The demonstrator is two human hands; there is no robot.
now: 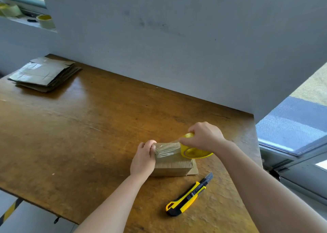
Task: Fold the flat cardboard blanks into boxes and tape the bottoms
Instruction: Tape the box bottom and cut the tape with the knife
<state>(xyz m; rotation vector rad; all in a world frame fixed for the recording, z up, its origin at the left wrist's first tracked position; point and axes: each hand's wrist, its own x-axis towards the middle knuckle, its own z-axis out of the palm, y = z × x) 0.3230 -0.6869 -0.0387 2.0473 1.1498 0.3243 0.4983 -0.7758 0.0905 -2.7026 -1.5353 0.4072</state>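
A small brown cardboard box [172,168] stands on the wooden table [88,126], closed side up. My left hand [143,159] pinches the free end of clear tape [166,148] against the box's left edge. The tape stretches across the top to a yellow tape roll [193,152], which my right hand [203,137] grips from above at the box's right end. A stack of flat cardboard blanks [44,73] lies at the table's far left corner.
A yellow and black utility knife [189,195] with its blade out lies just in front of the box. A grey wall [177,47] runs along the table's back edge. More tape rolls [46,21] sit on a ledge at the top left.
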